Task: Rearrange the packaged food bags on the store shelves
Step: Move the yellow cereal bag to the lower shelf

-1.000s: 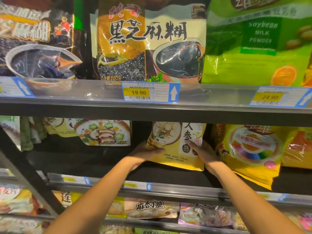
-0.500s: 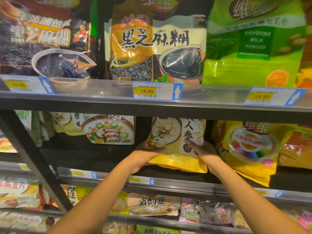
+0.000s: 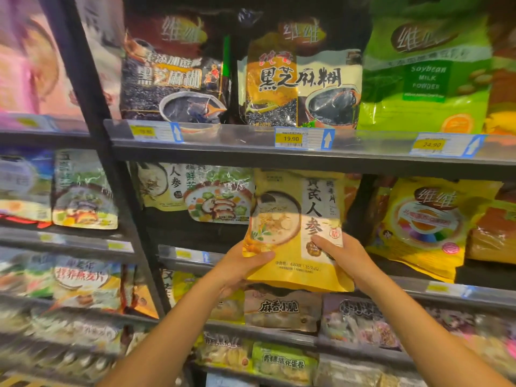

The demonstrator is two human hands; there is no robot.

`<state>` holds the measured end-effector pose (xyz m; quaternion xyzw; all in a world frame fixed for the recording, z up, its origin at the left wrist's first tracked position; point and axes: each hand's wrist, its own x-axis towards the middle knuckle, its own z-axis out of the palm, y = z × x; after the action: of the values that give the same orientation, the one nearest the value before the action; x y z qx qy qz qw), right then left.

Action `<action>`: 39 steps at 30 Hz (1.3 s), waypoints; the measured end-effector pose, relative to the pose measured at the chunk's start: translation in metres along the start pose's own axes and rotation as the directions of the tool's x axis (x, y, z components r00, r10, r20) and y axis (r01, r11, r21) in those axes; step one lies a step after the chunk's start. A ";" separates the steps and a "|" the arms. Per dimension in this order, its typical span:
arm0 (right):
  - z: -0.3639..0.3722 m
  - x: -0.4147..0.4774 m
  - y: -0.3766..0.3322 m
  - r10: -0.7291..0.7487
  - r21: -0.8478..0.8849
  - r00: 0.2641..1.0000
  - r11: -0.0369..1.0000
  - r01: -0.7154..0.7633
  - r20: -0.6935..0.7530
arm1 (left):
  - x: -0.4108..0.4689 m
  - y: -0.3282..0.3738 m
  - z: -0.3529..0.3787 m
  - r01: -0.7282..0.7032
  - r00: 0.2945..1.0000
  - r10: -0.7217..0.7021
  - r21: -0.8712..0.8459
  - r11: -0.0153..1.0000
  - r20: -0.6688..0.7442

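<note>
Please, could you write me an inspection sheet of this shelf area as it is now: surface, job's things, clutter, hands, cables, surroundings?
Surface: dark metal store shelves with price rails; a white and yellow price label reads 19.90.
Job's things: yellow plastic ginseng cereal bag, upright, held in front of the middle shelf.
Clutter: nothing seen; only stock, such as the green soybean milk powder bag and black-and-yellow sesame paste bag above, and the pale vegetable-and-mushroom bag to the left.
Hands: left hand grips the bag's lower left corner; right hand grips its lower right part.
Cables: nothing seen.
Surroundings: black upright post; the bay left of it is blurred.
</note>
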<state>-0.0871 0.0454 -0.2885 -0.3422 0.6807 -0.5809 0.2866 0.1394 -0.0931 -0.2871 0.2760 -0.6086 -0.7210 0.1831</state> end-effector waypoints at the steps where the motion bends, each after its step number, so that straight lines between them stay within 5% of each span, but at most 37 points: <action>1: 0.007 -0.010 0.000 0.001 0.002 1.000 1.000 -0.001 0.011 | -0.012 -0.004 -0.004 0.002 1.000 -0.002 -0.010 1.000 -0.008; 23: 0.210 -0.198 0.041 0.023 -0.010 0.960 1.000 -0.021 0.278 | -0.280 -0.138 -0.131 0.081 0.938 -0.088 -0.036 0.996 -0.335; 39: 0.432 -0.201 0.021 -0.060 0.007 0.753 0.997 0.073 0.656 | -0.410 -0.172 -0.270 -0.098 0.734 -0.046 -0.173 0.980 -0.678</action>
<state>0.3716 -0.0495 -0.3800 -0.5506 0.5302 -0.4277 0.4826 0.6395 -0.0239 -0.4122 0.4918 -0.4295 -0.6245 0.4285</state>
